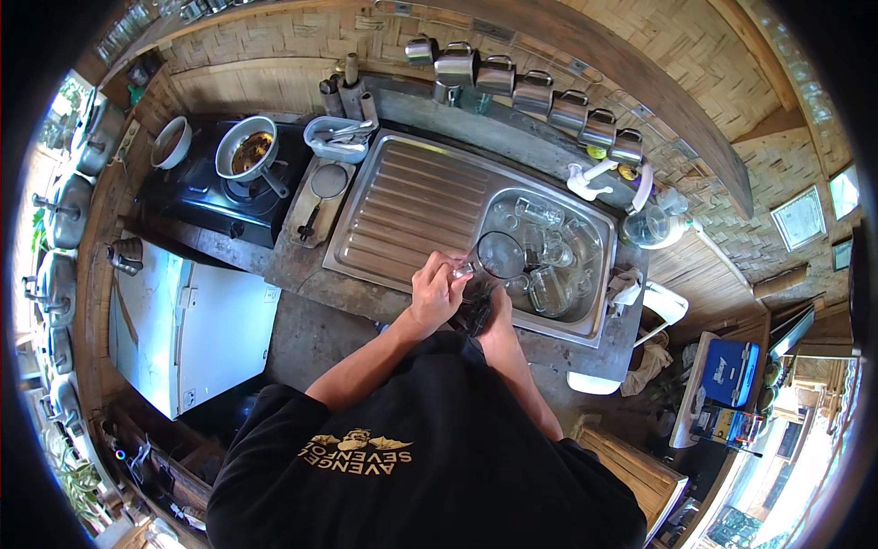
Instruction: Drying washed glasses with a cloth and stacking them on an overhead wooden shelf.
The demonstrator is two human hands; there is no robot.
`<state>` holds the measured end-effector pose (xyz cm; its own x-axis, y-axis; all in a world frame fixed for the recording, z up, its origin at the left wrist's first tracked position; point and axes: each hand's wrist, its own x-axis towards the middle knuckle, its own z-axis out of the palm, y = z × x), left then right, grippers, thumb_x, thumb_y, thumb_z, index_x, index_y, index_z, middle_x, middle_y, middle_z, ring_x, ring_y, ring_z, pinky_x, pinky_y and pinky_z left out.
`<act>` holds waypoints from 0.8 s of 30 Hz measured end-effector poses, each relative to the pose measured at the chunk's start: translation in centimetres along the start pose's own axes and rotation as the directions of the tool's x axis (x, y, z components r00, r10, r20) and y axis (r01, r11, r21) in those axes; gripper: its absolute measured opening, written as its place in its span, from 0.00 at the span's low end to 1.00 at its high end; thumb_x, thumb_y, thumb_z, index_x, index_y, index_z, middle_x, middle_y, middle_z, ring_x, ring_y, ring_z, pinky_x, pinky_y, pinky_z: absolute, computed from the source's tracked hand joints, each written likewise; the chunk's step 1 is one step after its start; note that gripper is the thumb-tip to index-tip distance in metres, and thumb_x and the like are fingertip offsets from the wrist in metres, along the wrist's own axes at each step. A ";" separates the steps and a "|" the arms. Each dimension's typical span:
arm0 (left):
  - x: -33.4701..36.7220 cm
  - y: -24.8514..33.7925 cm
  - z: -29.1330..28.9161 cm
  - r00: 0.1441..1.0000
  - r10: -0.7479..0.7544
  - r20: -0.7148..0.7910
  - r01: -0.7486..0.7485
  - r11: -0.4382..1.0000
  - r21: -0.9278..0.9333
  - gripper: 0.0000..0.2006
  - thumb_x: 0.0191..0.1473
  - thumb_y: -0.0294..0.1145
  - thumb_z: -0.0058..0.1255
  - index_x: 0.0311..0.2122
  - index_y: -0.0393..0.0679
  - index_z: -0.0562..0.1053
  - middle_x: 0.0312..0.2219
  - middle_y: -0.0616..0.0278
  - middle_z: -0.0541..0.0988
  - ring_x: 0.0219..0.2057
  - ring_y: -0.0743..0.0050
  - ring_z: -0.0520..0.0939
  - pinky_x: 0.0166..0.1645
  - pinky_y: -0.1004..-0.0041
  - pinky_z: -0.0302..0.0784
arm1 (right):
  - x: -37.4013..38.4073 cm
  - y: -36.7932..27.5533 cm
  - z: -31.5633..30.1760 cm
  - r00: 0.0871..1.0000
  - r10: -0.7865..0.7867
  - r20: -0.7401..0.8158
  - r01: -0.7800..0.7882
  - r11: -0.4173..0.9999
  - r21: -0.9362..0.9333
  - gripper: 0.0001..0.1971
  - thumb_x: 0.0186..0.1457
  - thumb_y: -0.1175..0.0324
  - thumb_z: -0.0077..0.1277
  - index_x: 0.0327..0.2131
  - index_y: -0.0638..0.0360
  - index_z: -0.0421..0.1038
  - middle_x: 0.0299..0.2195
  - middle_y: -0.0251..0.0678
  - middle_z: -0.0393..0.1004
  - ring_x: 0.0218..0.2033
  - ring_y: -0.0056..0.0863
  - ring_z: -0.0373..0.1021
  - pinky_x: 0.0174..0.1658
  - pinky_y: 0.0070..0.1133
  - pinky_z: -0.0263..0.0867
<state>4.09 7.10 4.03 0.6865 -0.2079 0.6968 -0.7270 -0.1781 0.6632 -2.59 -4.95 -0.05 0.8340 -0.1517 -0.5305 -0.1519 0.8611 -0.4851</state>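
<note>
At the sink's near left edge both my hands are close together. My left hand [434, 295] is closed, its fingertips pinching a small shiny piece [464, 271]. My right hand [497, 320] is closed beside it, against a clear glass vessel with a round dark rim [500, 254]. A dark object [474, 316] shows between the hands; its kind I cannot make out. Under and beyond the vessel, the steel sink [599, 265] holds several clear glass mugs [549, 291], some lying on their sides.
The ribbed steel drainboard [412, 197] lies left of the basin. Beyond the sink stand a white tap [590, 178] and hanging steel mugs [532, 91]. Leftward are a cutlery tub [338, 137], a strainer [328, 181], and a pan [245, 151] on a black stove [215, 197].
</note>
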 end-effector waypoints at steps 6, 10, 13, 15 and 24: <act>-1.1 -1.1 -3.2 0.977 -0.197 -0.081 0.199 0.980 0.019 0.07 0.54 0.26 0.51 0.28 0.33 0.71 0.28 0.52 0.77 0.26 0.55 0.79 0.29 0.67 0.75 | 3.0 4.1 -2.5 0.995 -0.031 -0.094 -0.002 0.941 -0.339 0.17 0.61 0.59 0.41 0.44 0.61 0.71 0.35 0.38 0.75 0.32 0.30 0.74 0.35 0.28 0.72; -2.0 -2.7 -6.5 0.954 -0.269 -0.132 0.286 0.948 0.139 0.07 0.56 0.26 0.51 0.29 0.34 0.73 0.26 0.51 0.76 0.24 0.54 0.77 0.27 0.66 0.73 | 0.4 5.2 4.5 0.953 0.038 -0.301 -0.143 0.931 -0.335 0.17 0.57 0.56 0.49 0.38 0.62 0.72 0.23 0.37 0.73 0.19 0.30 0.71 0.22 0.28 0.69; -2.7 -4.3 -8.5 0.921 -0.354 -0.161 0.380 0.908 0.178 0.07 0.57 0.27 0.49 0.30 0.34 0.74 0.25 0.52 0.75 0.23 0.55 0.76 0.27 0.65 0.71 | 0.6 6.4 6.6 0.926 0.101 -0.363 -0.241 0.900 -0.364 0.17 0.55 0.55 0.53 0.36 0.62 0.72 0.23 0.37 0.72 0.19 0.28 0.70 0.20 0.26 0.68; -2.8 -5.6 -9.9 0.877 -0.406 -0.256 0.462 0.860 0.216 0.09 0.58 0.27 0.47 0.29 0.34 0.74 0.23 0.53 0.74 0.22 0.57 0.75 0.28 0.66 0.70 | 1.7 7.5 6.3 0.925 0.130 -0.358 -0.266 0.893 -0.363 0.18 0.55 0.55 0.55 0.36 0.62 0.72 0.23 0.37 0.72 0.19 0.28 0.71 0.20 0.26 0.68; -3.2 -8.0 -15.2 0.351 -0.827 -0.439 0.872 0.459 -0.167 0.30 0.65 0.51 0.37 0.18 0.35 0.70 0.13 0.59 0.73 0.18 0.75 0.73 0.25 0.69 0.66 | 5.7 10.0 10.6 0.927 -0.370 0.065 0.189 0.310 -0.932 0.30 0.62 0.42 0.39 0.45 0.66 0.67 0.39 0.49 0.73 0.44 0.41 0.69 0.50 0.31 0.61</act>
<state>7.90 23.81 0.69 0.8484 0.4965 -0.1837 0.2673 -0.1022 0.9582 6.26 7.92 -0.61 0.8637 -0.4275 -0.2671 -0.3836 -0.2138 -0.8984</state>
